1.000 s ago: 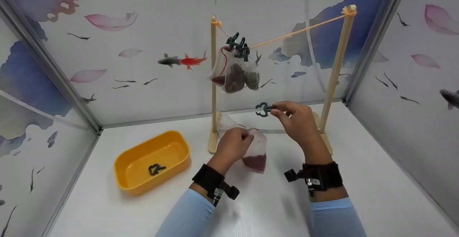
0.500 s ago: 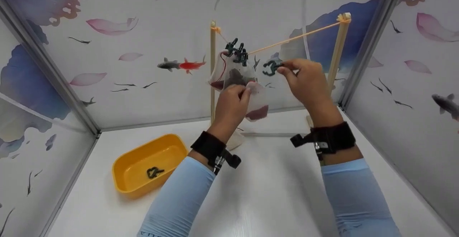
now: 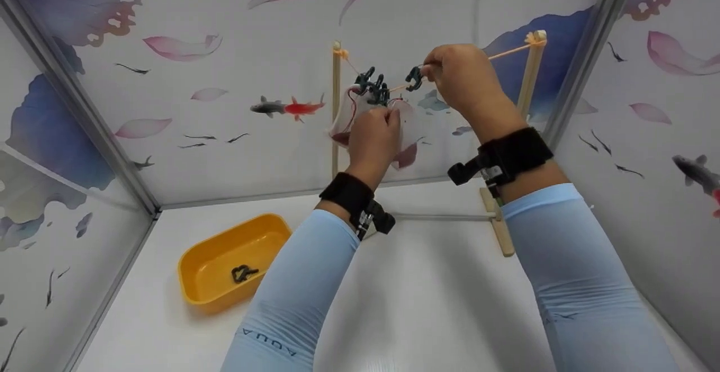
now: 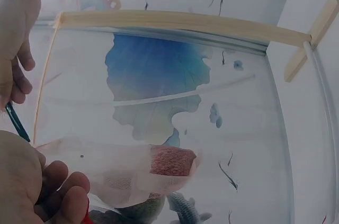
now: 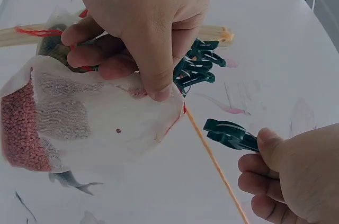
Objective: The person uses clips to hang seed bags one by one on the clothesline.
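My left hand (image 3: 374, 138) pinches the top of a white gauze bag (image 5: 79, 107) with reddish granules in its bottom, holding it up just under the orange cord (image 3: 509, 53). Between the thumb and fingers of my right hand (image 3: 464, 79) is a dark green plastic clip (image 5: 230, 135), its jaw end at the cord and to the right of the bag's top. Several more green clips (image 3: 372, 84) sit bunched on the cord to the left. From them hang other filled gauze bags (image 3: 342, 121), partly hidden behind my left hand.
Two wooden posts, left (image 3: 336, 107) and right (image 3: 533, 74), carry the cord, and a pale rod (image 3: 444, 216) runs low toward the right foot. On the white table at left stands a yellow tray (image 3: 211, 303) with a green clip (image 3: 243, 273) inside.
Both hands have risen: the left lifted the gauze bag from near the table to the cord, and the right brought its clip up to the cord beside the hanging clips.
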Demonstrator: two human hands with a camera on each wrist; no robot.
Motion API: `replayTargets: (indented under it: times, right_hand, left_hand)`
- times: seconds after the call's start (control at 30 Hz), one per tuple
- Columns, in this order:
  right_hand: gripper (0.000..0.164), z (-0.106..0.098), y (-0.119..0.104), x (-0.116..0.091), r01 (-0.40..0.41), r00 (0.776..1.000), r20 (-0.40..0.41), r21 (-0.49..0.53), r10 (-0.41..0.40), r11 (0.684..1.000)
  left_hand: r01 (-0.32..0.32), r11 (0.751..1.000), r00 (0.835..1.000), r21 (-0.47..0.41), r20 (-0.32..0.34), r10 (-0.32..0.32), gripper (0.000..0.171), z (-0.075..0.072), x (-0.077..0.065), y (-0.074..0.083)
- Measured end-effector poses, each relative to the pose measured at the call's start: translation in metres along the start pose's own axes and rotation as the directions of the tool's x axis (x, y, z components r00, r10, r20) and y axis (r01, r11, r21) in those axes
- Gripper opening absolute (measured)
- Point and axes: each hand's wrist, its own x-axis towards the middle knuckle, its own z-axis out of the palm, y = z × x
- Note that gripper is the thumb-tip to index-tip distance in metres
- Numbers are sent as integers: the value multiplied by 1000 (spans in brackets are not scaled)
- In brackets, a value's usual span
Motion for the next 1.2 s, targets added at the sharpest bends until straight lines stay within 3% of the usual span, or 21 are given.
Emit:
replayTargets:
  times: [0.2, 0.37, 0.6, 0.77, 0.93, 1.07, 1.2]
  right_hand:
    - [30, 4, 5, 3, -65, 977, 205, 65, 51, 996]
    - [31, 10, 10, 0, -64, 961, 274, 126, 27, 990]
    - [50, 12, 12, -7, -58, 931, 364, 137, 4, 989]
    - [54, 20, 16, -16, -83, 945, 326, 198, 14, 977]
    - [55, 33, 20, -34, -62, 981, 195, 278, 7, 959]
    - [49, 44, 22, -53, -53, 995, 97, 300, 25, 952]
    - [42, 56, 28, -74, -56, 998, 56, 309, 41, 950]
  left_hand:
    - [15, 1000, 1000, -19, -10, -15, 42, 4, -1, -3]
    - [14, 1000, 1000, -11, -1, -14, 38, 5, -5, -3]
    - [18, 999, 1000, -42, 5, -18, 32, 7, -8, -8]
    - [1, 991, 1000, -132, -14, -3, 28, 6, -20, -14]
    - [-72, 973, 996, -217, -63, 60, 25, 3, -47, -25]
    - [-103, 975, 992, -198, -89, 87, 20, -3, -74, -45]
    - [-62, 989, 996, -137, -80, 51, 20, -12, -97, -73]
